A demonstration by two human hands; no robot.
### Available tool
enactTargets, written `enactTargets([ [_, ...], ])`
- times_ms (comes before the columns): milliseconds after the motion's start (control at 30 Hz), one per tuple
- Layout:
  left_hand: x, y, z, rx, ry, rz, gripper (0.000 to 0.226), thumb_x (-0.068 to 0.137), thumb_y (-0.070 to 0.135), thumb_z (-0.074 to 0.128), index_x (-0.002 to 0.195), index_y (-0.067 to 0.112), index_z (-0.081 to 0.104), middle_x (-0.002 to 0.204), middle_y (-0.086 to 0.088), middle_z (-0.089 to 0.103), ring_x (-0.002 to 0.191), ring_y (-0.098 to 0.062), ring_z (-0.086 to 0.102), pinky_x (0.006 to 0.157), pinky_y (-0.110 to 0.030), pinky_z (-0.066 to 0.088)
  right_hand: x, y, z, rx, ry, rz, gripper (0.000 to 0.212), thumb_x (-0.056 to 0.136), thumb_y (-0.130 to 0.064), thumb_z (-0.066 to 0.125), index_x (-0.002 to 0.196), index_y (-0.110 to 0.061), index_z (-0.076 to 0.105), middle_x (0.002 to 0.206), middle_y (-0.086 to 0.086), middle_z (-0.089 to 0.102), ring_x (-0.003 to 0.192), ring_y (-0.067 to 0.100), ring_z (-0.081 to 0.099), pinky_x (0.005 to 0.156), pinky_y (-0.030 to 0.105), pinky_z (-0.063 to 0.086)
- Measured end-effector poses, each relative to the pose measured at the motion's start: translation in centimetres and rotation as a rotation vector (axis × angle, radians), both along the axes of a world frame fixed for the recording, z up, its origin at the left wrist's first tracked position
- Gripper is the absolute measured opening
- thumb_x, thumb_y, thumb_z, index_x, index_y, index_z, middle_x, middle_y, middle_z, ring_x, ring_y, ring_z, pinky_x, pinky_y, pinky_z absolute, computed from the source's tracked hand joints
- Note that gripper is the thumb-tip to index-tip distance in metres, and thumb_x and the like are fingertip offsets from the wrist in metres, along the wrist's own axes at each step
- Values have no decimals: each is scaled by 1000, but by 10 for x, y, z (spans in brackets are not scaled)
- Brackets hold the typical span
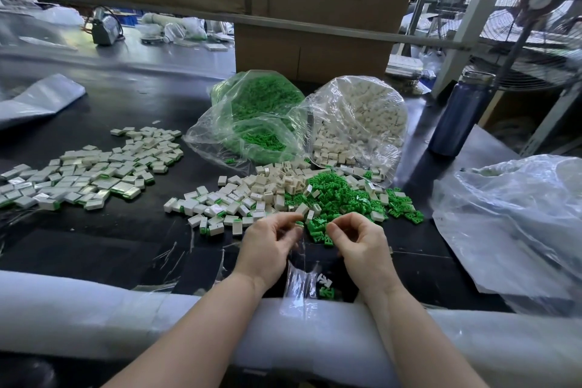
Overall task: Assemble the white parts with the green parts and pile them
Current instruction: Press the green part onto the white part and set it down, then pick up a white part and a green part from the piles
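— What's hard to see from where you sit?

— My left hand [271, 241] curls its fingers [288, 220] at the loose heap's edge; whether they pinch a white part I cannot tell; the right hand [357, 241] is curled too, its grip just as unclear.

— Counts?

— Two bags: green parts [258, 104] and white parts [362, 110]; loose pieces too many to count; the assembled pile [91, 170] lies left on the desk [104, 236].

— Anything around?

— A bottle [458, 113] to the right; a box [311, 50] behind the bags; crumpled plastic [516, 224] at right.
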State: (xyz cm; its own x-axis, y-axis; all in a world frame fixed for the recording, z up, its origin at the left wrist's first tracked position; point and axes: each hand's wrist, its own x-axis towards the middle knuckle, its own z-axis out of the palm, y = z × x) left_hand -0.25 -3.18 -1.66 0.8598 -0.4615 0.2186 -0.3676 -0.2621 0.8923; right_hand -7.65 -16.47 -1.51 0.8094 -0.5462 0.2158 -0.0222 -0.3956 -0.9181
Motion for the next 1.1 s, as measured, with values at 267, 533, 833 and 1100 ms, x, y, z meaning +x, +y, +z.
enactTargets([
  [267,10,5,-2,50,-139,378,35,88,6,59,122,6,58,115,-3,39,99,-14,46,88,-2,27,1,-5,-3,-59,46,-153,9,83,-14,69,75,-12,65,72,3,63,73,19,58,70,30,49],
  [533,6,1,-4,325,-132,300,50,91,19,55,138,7,40,144,-8,20,136,-23,20,110,-23,18,2,-9,-7,-81,125,-206,9,84,-12,67,77,-17,66,78,3,66,80,21,60,78,34,50],
  [833,5,-3,-8,600,-260,273,60,94,36,47,146,17,24,153,-3,0,142,-23,-7,116,-33,-3,2,-9,-8,-99,190,-185,13,85,-10,65,80,-22,65,83,3,66,83,20,61,81,34,50],
  [1100,4,-3,-10,642,-353,206,37,94,40,43,129,28,51,147,-1,24,139,-20,7,116,-37,2,2,-4,-5,-212,255,-129,9,80,-17,71,88,-21,70,93,0,62,84,12,55,81,25,45],
])
